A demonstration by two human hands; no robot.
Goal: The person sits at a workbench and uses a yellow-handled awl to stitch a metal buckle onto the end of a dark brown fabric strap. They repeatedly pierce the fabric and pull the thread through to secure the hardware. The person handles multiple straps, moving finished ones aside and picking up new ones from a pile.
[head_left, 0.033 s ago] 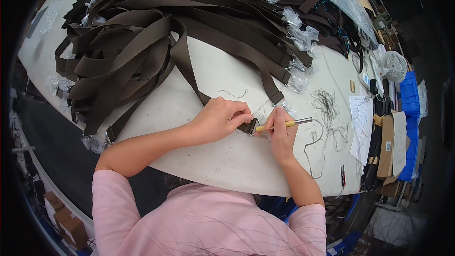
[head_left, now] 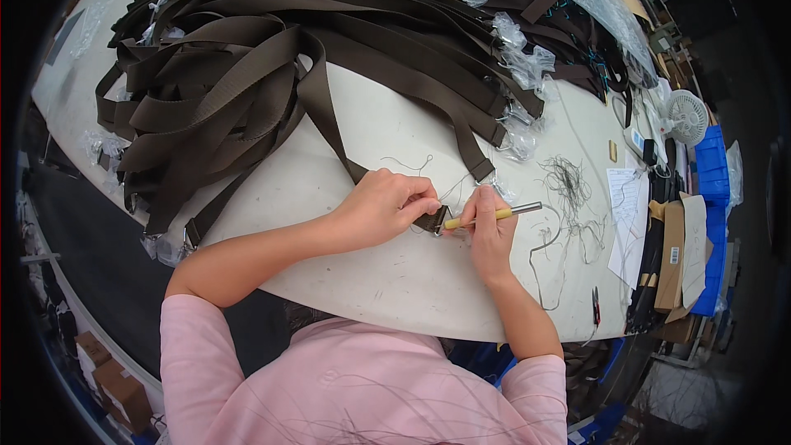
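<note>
My left hand (head_left: 375,208) is closed on the end of a dark brown webbing strap (head_left: 431,217), which has a metal fitting at its tip. My right hand (head_left: 490,235) grips a yellow pen-like tool (head_left: 519,210) with a silver end and a cord attached; its other end is at the fitting, beside my left fingertips. Loose threads lie near both hands. Just beyond, more straps (head_left: 206,91) lie piled on the white table (head_left: 346,288), some with plastic-wrapped metal ends.
Darker straps with turquoise hardware (head_left: 560,16) lie at the back. On the right are a small white fan (head_left: 686,115), paper (head_left: 622,222), scissors (head_left: 596,305), cardboard (head_left: 671,255) and blue bins (head_left: 713,165). Brown boxes (head_left: 119,387) sit low at left.
</note>
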